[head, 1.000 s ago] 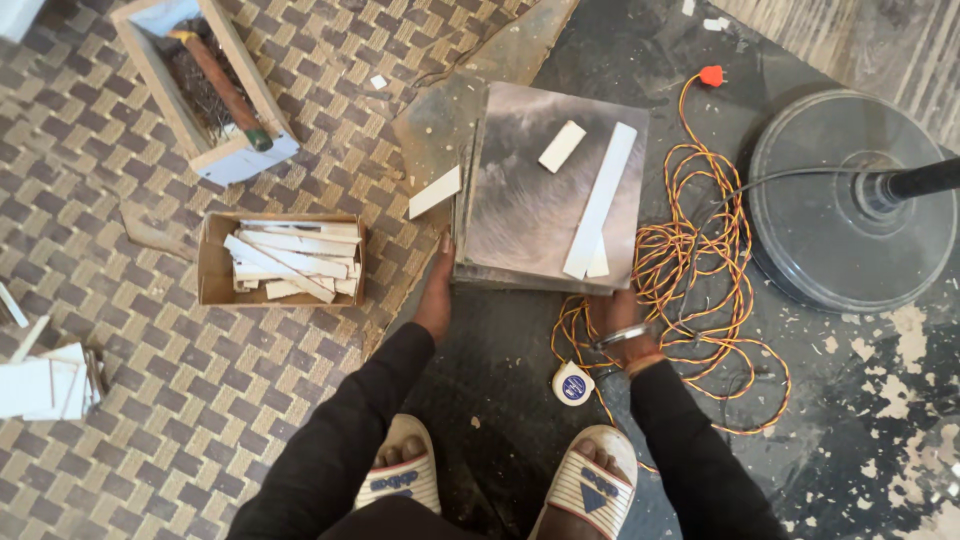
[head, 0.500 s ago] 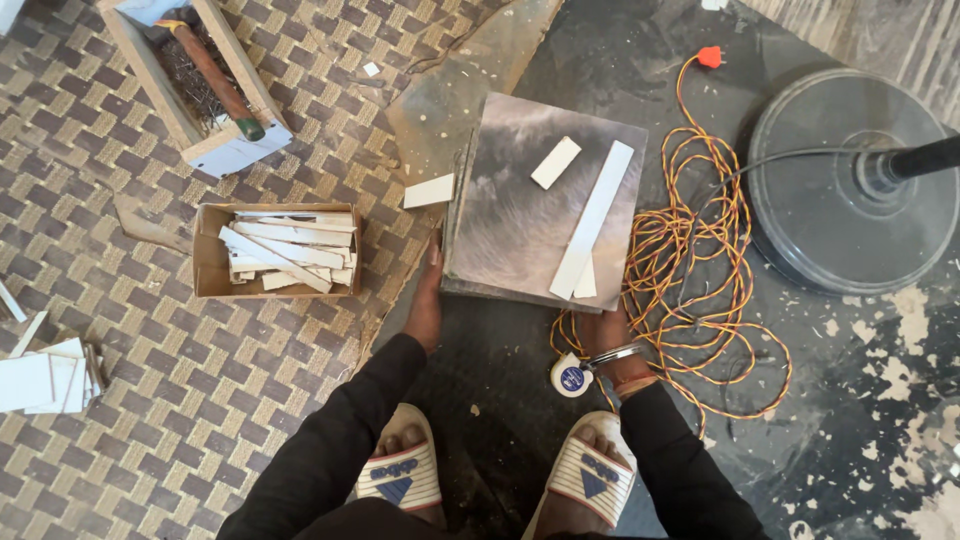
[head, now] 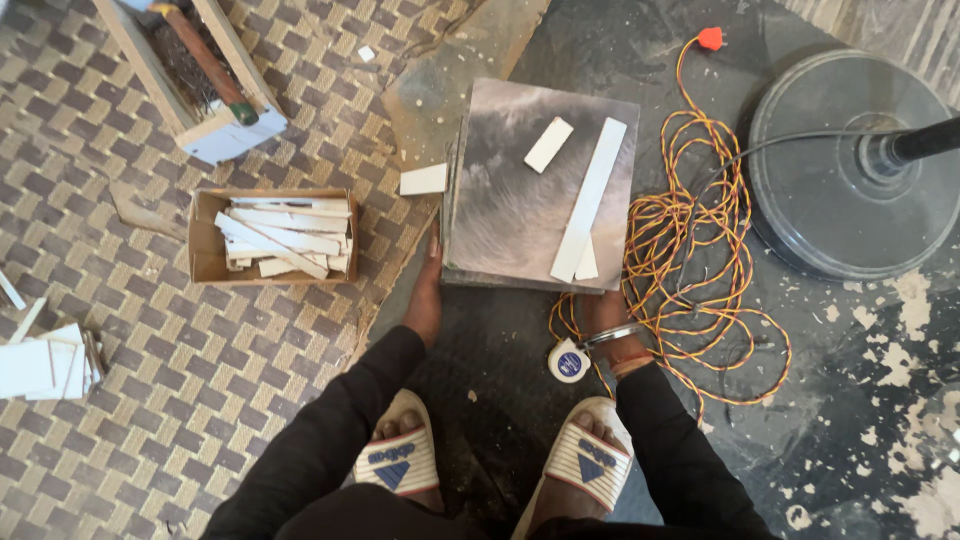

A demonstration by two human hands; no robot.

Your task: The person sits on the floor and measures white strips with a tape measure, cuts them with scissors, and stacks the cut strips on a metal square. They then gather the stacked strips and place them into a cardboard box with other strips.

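Two strips (head: 585, 200) lay on the slab (head: 500, 210); box (head: 270, 238) to its left; cord (head: 690, 260) and round base (head: 850, 170) right.

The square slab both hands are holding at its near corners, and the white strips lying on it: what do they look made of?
The slab looks like sheet metal or a stack of sheets: grey, brushed, dully reflective, with thin layered edges at the left hand; the right hand holds the other corner. The white strips look like matte painted wood or plastic; which one is unclear.

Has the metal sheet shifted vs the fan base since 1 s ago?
Cannot tell. The metal sheet sits the same beside the fan base and orange cord; only the camera view drifted. Both hands hold its near edge.
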